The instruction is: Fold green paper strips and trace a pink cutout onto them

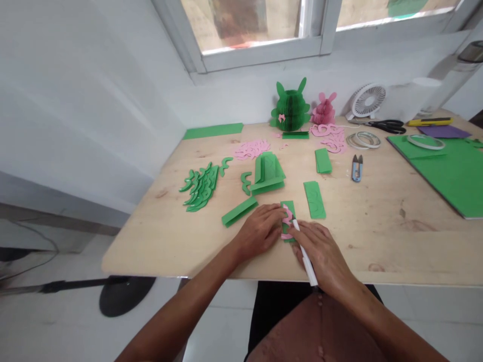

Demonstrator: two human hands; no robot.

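Observation:
My left hand (pixel 260 229) rests flat on the wooden table (pixel 377 236), its fingers pressing a pink curved paper template (pixel 288 217) onto a folded green paper strip (pixel 289 207). Gripped like a pencil in my right hand (pixel 324 254) is a white pen (pixel 305 251), its tip touching the pink template's edge. Other folded green strips (pixel 314 199) lie just beyond the hands, and another green strip (pixel 239 211) lies to the left.
Cut green shapes (pixel 199 188), a stack of green folded paper (pixel 267 173) and pink cut-outs (pixel 249 149) lie mid-table. At the back stand a green paper rabbit (pixel 290 106), a pink one (pixel 323 110) and a small fan (pixel 368 100). Snips (pixel 356 167), scissors (pixel 388 125), tape rolls (pixel 364 140) and green sheets (pixel 453 171) sit right.

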